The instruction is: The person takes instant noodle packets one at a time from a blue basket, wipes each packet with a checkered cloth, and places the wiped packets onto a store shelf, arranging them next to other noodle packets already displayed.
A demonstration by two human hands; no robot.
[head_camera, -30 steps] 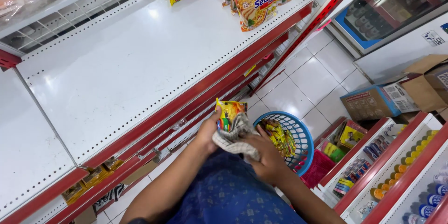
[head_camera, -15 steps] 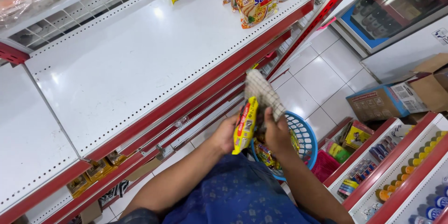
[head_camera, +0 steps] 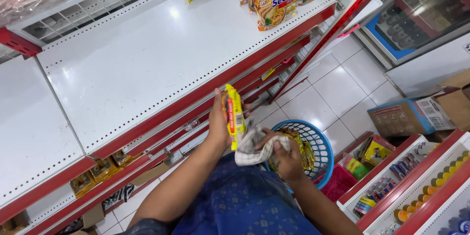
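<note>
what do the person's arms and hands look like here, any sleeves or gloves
Both forearms are bare, with no sleeves reaching them. The left hand and right hand wear no gloves, and no watch or ring shows. Below the arms is blue patterned clothing.

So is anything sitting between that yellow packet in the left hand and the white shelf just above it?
Nothing visible. The yellow packet is upright in the left hand, just below the bare white shelf. The right hand holds a cloth lower down, beside it.

White tiled floor [head_camera: 338, 93] below, white red-edged shelf [head_camera: 142, 63] gleaming under overhead light, glass-fronted cooler [head_camera: 421, 14] top right.
</note>
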